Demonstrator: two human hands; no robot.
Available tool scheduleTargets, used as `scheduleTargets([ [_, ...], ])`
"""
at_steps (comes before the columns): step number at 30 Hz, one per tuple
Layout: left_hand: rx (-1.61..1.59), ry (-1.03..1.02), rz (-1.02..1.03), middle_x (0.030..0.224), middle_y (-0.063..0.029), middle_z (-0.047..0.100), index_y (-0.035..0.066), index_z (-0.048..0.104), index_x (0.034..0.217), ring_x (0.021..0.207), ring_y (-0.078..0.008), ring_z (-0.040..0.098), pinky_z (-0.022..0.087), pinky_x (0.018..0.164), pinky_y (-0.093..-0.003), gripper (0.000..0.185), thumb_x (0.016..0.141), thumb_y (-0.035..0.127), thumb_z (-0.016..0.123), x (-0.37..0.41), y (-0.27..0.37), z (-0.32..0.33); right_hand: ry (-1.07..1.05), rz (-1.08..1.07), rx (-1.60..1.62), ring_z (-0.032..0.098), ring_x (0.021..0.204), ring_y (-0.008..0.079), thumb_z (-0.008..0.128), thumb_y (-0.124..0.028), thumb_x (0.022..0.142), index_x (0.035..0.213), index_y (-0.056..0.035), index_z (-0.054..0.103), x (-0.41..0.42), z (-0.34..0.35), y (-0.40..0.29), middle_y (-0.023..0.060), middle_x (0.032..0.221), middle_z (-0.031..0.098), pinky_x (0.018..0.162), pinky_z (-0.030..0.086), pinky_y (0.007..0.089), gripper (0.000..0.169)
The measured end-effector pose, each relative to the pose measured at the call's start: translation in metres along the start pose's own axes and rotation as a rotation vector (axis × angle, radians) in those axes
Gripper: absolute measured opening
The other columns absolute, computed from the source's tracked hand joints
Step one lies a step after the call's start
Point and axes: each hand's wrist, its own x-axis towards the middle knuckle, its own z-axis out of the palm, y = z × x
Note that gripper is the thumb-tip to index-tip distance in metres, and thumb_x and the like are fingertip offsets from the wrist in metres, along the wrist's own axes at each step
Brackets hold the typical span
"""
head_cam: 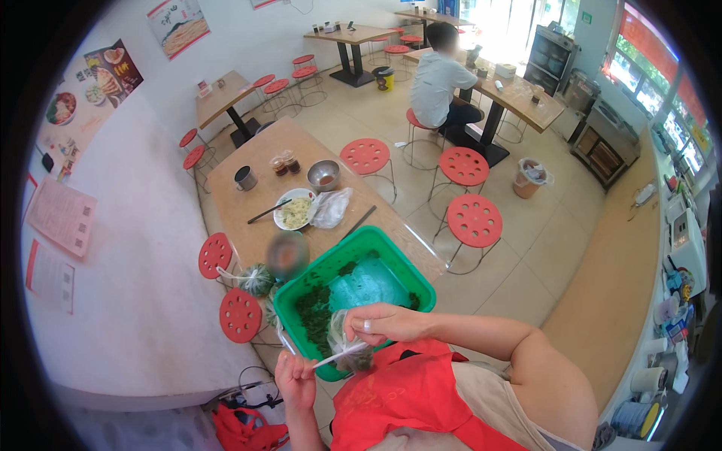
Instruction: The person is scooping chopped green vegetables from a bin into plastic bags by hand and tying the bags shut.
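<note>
A clear plastic bag of greens [356, 358] hangs between my hands over the near rim of a green plastic basket [420, 284]. My right hand [379, 324], with a ring on one finger, grips the bag's upper part. My left hand [296, 375] pinches a twisted white strand stretched from the bag's neck. Chopped dark greens [314, 315] lie in the basket, around a bluish translucent area at its middle. A tied bag of greens [256, 280] rests left of the basket, with another partly hidden below it.
The wooden table [248, 211] also bears a plate of food [295, 212] with chopsticks, a steel bowl [323, 175], a metal mug [246, 178], small jars and a crumpled plastic bag [331, 208]. Red stools [474, 220] stand around. A person [437, 84] sits at another table.
</note>
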Motion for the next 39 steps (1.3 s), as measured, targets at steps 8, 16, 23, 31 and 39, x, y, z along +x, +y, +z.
scheduleTargets([
  [8, 1.639, -0.238, 0.495, 0.087, -0.0146, 0.059, 0.005, 0.058, 0.100, 0.076, -0.0244, 0.061, 0.046, 0.063, -0.0324, 0.024, 0.083, 0.018, 0.068, 0.008, -0.024, 0.051, -0.050, -0.084, -0.258, 0.037, 0.061, 0.0075, 0.035, -0.027, 0.103, 0.103, -0.0045, 0.054, 0.003, 0.010, -0.024, -0.0024, 0.067, 0.040, 0.056, 0.034, 0.0246, 0.029],
  [16, 0.709, -0.235, -0.377, 0.094, -0.0081, 0.063, 0.005, 0.056, 0.111, 0.092, -0.0151, 0.062, 0.049, 0.071, -0.0308, 0.029, 0.087, 0.018, 0.066, 0.013, -0.017, 0.068, -0.084, -0.119, -0.367, 0.044, 0.064, 0.0103, 0.037, -0.022, 0.101, 0.103, -0.0048, 0.056, -0.003, 0.014, -0.034, 0.0005, 0.066, 0.046, 0.062, 0.041, 0.0282, 0.025],
  [23, 1.181, -0.293, 0.452, 0.110, -0.0093, 0.057, 0.002, 0.053, 0.111, 0.092, -0.0211, 0.060, 0.048, 0.077, -0.0325, 0.034, 0.080, 0.002, 0.066, 0.011, -0.059, 0.056, -0.153, -0.297, -0.441, 0.051, 0.064, 0.0118, 0.041, -0.017, 0.098, 0.103, -0.0047, 0.056, 0.019, 0.030, -0.027, 0.0014, 0.069, 0.053, 0.060, 0.042, 0.0284, 0.021],
  [31, 1.510, -0.235, 1.147, 0.080, -0.0073, 0.059, 0.007, 0.061, 0.092, 0.068, -0.0260, 0.058, 0.044, 0.060, -0.0341, 0.021, 0.074, 0.000, 0.068, 0.035, -0.056, 0.095, 0.063, -0.296, 0.048, 0.041, 0.058, 0.0053, 0.039, -0.007, 0.095, 0.110, -0.0041, 0.053, 0.003, 0.020, -0.052, -0.0031, 0.067, 0.045, 0.054, 0.035, 0.0197, 0.020],
  [39, 1.630, -0.340, 1.140, 0.074, -0.0049, 0.060, 0.005, 0.063, 0.090, 0.060, -0.0177, 0.053, 0.040, 0.052, -0.0290, 0.020, 0.073, -0.002, 0.070, 0.036, -0.051, 0.101, 0.441, -0.048, 0.205, 0.050, 0.065, 0.0097, 0.046, -0.005, 0.089, 0.116, -0.0039, 0.050, 0.024, -0.035, -0.006, 0.0031, 0.080, 0.051, 0.061, 0.045, 0.0244, 0.027],
])
